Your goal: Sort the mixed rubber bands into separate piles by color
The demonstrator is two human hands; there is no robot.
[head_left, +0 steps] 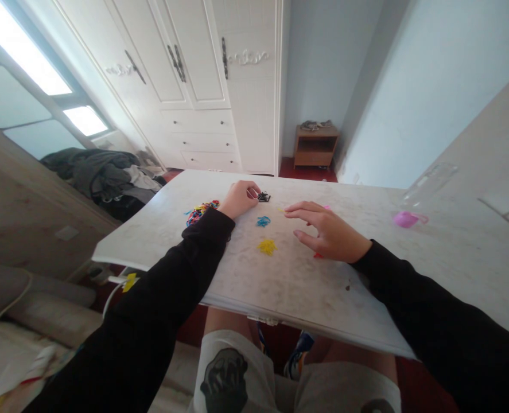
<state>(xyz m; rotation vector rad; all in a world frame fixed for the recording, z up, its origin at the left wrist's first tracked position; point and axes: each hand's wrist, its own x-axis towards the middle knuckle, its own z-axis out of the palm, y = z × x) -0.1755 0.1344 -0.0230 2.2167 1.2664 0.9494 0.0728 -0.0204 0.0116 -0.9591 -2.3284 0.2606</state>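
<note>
My left hand (240, 198) is at the edge of a small pile of black bands (263, 197), its fingers curled and thumb tips close together; what they pinch, if anything, is too small to make out. Behind that wrist lies a mixed heap of coloured bands (199, 212), partly covered by the sleeve. My right hand (323, 229) hovers low over the table, fingers stretched and thumb apart. A thin yellow piece (282, 210) shows by its index fingertip. Pink and red bits peek out around this hand, mostly hidden. Between the hands are a blue pile (263, 221) and a yellow pile (267, 246).
The white table (245, 281) has its front edge above my knees. On its right side lie a clear plastic bottle (428, 186) and a pink object with a loop (404, 219). A dark speck (348, 284) is near my right sleeve. Clothes (94, 172) are heaped beyond the left edge.
</note>
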